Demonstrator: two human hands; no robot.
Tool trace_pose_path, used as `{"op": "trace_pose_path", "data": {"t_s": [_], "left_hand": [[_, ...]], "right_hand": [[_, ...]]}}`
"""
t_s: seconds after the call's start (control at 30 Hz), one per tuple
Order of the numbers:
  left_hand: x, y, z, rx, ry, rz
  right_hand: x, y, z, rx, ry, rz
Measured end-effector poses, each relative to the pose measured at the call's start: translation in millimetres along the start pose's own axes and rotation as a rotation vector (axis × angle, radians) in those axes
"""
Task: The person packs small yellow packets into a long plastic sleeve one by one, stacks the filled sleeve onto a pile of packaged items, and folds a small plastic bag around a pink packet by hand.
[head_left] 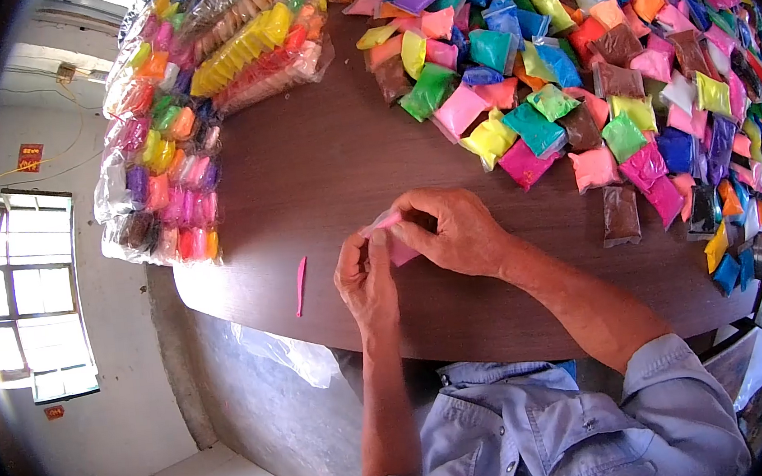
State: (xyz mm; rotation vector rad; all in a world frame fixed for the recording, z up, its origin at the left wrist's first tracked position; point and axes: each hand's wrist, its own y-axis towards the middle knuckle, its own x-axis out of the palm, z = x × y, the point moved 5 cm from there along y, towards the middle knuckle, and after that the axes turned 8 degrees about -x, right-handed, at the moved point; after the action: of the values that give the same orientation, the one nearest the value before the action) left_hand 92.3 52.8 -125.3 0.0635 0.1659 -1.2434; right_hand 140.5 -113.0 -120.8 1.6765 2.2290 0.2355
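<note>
Close to the table's front edge, a small pink packet point(402, 253) in clear plastic is pinched between my two hands. My left hand point(367, 280) has its fingertips closed on the packet's upper left edge. From the other side, thumb and forefinger of my right hand point(455, 230) grip the same plastic edge. The packet's lower part hangs below the fingers, partly hidden by them. A thin bright pink plastic tool point(301, 287) lies on the table, left of my left hand and apart from it.
A big heap of small colourful packets point(625, 124) covers the table's right side. At the back left, clear bags point(158, 180) of sorted packets are stacked, with yellow packets point(242, 49) in a row. The dark brown tabletop point(302, 159) has a curved front edge near my body.
</note>
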Motion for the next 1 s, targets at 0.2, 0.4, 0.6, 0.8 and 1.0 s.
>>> {"op": "trace_pose_path", "data": {"t_s": [0.2,0.4,0.6,0.8,1.0], "left_hand": [[-1,0,0,-0.080,-0.015,0.037],[-1,0,-1,0.001,0.020,0.036],[0,-1,2,0.030,0.063,0.013],[0,-1,2,-0.040,-0.007,0.031],[-5,1,-6,0.014,-0.006,0.051]], "right_hand": [[0,-1,2,0.002,-0.018,0.027],[-1,0,-2,-0.031,-0.034,0.041],[0,0,-1,0.013,0.005,0.022],[-1,0,-2,-0.054,0.014,0.086],[0,0,-3,-0.070,0.004,0.092]]}}
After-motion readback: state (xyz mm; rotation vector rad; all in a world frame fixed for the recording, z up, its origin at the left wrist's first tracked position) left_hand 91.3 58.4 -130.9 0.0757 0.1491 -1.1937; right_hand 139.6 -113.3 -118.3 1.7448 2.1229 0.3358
